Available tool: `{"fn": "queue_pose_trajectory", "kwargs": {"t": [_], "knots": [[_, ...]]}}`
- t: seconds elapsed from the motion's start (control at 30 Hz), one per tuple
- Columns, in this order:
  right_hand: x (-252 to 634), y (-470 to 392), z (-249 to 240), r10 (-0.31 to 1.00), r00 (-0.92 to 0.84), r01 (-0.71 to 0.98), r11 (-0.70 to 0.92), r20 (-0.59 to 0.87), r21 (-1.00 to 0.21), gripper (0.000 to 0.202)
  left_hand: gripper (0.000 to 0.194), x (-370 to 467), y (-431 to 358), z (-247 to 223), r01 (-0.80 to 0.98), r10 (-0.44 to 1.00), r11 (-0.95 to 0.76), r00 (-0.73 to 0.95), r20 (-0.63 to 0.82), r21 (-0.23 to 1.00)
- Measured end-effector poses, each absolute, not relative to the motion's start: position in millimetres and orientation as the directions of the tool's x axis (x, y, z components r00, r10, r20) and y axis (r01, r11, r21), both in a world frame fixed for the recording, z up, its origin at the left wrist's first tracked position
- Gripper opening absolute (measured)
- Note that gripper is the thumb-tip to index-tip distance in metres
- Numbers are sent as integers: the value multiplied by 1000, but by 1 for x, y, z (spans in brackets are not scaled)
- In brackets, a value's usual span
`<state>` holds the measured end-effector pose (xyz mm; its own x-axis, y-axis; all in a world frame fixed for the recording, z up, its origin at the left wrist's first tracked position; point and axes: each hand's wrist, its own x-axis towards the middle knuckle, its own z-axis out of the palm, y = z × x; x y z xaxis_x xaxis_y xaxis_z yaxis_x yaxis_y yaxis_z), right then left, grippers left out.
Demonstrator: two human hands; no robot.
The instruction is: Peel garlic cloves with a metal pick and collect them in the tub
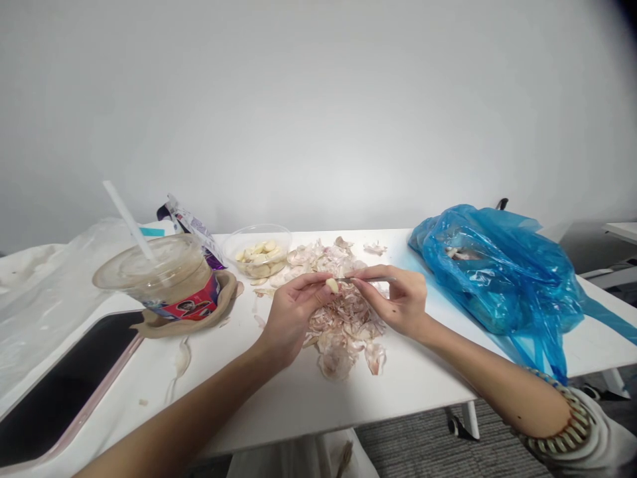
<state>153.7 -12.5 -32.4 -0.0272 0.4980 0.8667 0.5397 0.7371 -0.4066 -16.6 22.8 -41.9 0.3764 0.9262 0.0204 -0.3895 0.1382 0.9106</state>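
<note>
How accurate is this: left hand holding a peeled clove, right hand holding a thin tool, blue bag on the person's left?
The side is wrong: the head view shows the blue bag on the person's right. The left hand does hold a peeled clove, and the right hand a thin tool.

The right arm wears a loose, pale grey-white sleeve (610,441), gathered in soft folds near the elbow and finished with a broad, ribbed cuff (580,421) banded in olive-brown and cream, with a blue-green tint along its upper edge. Below the cuff, the right forearm (478,365) is uncovered down to the slender right hand (405,302), with one small round spot visible on the forearm near the cuff and another on the hand. The left forearm (199,405) and left hand (288,322) are uncovered and slender in the visible portion, with a smooth outline narrowing toward the wrist.
</note>
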Motion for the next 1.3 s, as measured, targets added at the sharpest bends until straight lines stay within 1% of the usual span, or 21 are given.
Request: {"fn": "queue_pose_trajectory", "kwargs": {"t": [0.1, 0.3, 0.6, 0.9, 1.3], "knots": [[153, -13, -33, 495, -21, 539, 737, 869, -407, 13, 22, -17, 23, -42, -381, 928, 131, 372, 22, 915], [153, -12, -34, 449, -27, 536, 761, 893, -366, 15, 23, -16, 22, -39, -394, 935, 140, 354, 10, 909], [153, -12, -34, 445, -38, 523, 772, 895, -361, 19, 21, -17, 23, -41, -390, 927, 133, 374, 25, 911], [153, -13, -32, 492, -35, 540, 742, 870, -398, 13, 21, -18, 23, -43, -383, 923, 120, 384, 40, 916], [152, -13, -33, 471, 9, 570, 722, 882, -392, 8, 18, -17, 24, -43, -372, 904, 118, 423, 55, 921]]}}
